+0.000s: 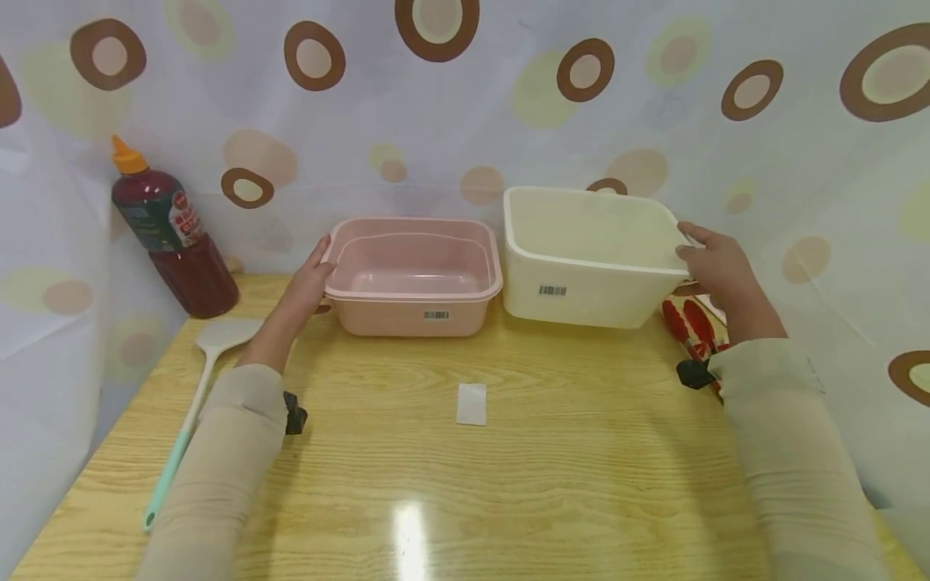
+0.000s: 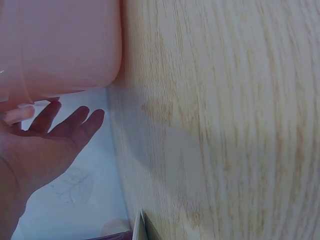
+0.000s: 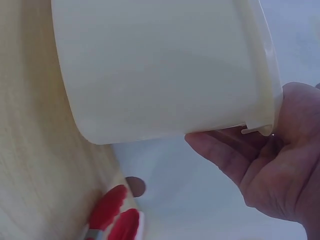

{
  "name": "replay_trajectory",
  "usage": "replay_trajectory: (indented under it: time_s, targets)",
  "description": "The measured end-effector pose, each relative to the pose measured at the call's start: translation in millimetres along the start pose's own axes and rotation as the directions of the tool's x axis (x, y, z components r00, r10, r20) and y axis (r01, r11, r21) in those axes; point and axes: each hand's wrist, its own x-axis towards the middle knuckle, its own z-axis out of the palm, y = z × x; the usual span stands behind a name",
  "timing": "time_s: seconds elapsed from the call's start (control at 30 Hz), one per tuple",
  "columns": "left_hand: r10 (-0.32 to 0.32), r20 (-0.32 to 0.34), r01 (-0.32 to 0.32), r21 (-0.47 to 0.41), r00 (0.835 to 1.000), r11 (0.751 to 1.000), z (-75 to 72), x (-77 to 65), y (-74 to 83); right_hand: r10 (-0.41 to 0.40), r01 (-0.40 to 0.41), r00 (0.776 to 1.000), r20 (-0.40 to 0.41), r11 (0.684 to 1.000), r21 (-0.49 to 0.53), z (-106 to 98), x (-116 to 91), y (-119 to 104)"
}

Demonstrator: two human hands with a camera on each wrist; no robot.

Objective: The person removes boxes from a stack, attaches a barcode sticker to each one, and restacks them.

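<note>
A pink plastic basin (image 1: 414,315) stands at the back of the wooden table. My left hand (image 1: 307,286) holds its left rim, thumb on top and fingers below; in the left wrist view several fingers (image 2: 75,125) reach under the lip. Right beside it is a taller cream plastic bin (image 1: 596,294), tilted a little. My right hand (image 1: 715,262) grips that bin's right rim, with the thumb over the edge and the fingers curled beneath, as the right wrist view also shows. Both containers carry a small barcode label on the front.
At the back left stands a sauce bottle (image 1: 174,238) with an orange cap. A white spatula (image 1: 199,395) with a mint handle lies beside my left forearm. Red-tipped tongs (image 1: 686,327) lie under my right wrist. A small white paper (image 1: 471,403) lies mid-table. A patterned curtain (image 1: 472,113) hangs behind.
</note>
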Motion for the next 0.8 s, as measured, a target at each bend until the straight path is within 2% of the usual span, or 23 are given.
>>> replay_trajectory:
  time_s: [0.27,0.43,0.6,0.8]
  targets:
    - [-0.003,0.000,0.003,0.009,1.000,1.000,1.3,0.3,0.9,-0.016,0.016,1.000,0.010,1.000,-0.002,-30,-3,-28]
    - [0.010,-0.006,-0.010,0.020,1.000,1.000,0.7,-0.7,2.4,-0.017,0.017,1.000,0.002,1.000,0.013,-41,-5,-48]
    - [0.000,-0.004,0.000,0.018,1.000,1.000,-0.3,1.3,2.5,-0.025,0.025,1.000,-0.013,0.998,0.051,-39,-7,-67]
    - [-0.010,0.008,0.010,0.010,1.000,1.000,0.3,1.9,0.8,-0.057,0.055,0.998,0.013,0.994,0.094,-18,-8,-85]
